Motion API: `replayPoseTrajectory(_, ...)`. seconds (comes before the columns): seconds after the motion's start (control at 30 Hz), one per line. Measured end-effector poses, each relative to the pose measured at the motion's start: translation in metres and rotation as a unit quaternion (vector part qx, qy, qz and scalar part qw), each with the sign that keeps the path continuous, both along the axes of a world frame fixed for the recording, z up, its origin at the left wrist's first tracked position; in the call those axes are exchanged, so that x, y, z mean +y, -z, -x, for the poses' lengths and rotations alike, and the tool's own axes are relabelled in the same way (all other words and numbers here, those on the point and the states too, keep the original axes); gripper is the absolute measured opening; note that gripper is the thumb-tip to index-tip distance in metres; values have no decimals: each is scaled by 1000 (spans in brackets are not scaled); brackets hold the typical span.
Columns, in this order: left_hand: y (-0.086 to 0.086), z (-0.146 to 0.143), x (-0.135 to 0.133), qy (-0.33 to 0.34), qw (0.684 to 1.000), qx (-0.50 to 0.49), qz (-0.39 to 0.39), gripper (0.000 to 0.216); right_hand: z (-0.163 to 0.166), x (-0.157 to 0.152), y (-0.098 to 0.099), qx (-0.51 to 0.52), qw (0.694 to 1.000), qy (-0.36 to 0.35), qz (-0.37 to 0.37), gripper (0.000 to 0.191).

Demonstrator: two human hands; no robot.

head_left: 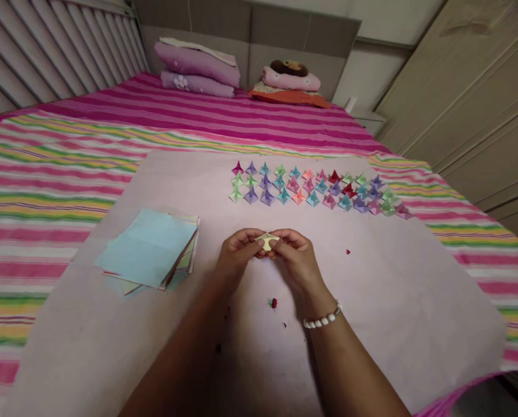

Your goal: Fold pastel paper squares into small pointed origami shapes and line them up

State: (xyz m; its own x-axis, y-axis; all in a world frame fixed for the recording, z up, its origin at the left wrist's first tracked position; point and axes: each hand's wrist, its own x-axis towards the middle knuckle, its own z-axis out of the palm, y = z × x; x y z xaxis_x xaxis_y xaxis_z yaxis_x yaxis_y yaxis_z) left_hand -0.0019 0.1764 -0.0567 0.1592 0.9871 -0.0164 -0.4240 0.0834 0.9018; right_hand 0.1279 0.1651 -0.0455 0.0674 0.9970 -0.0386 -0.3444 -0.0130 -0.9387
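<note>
Both my hands meet over a pale pink sheet [393, 301] spread on the bed. My left hand [238, 250] and my right hand [294, 256] pinch a small folded piece of pale yellow paper [267, 240] between their fingertips. A white bead bracelet [322, 318] circles my right wrist. A stack of coloured square papers [150, 250], light blue on top, lies to the left of my hands. Beyond my hands, several small folded paper shapes [315, 189] in many colours stand in rows.
The bed has a pink, yellow and green striped cover [46, 174]. Purple pillows [198, 69] and a pink pillow with a dark soft toy [290, 75] sit at the headboard. Wooden wardrobe doors [471, 104] stand at the right. Tiny red scraps [273, 303] lie near my wrists.
</note>
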Motion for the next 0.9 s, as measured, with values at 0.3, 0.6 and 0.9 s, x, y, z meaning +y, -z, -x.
replayPoseTrajectory(0.3,-6,-1,-1,-9,999,-26,24,10,1,0,2,-26,999,-8,-29,5)
replayPoseTrajectory(0.6,0,0,0,-29,1000,-2,-11,23,-2,-2,1,-30,997,-33,-62,20)
replayPoseTrajectory(0.9,6,-1,3,-33,999,-6,0,39,-1,1,2,-16,999,-32,-38,15)
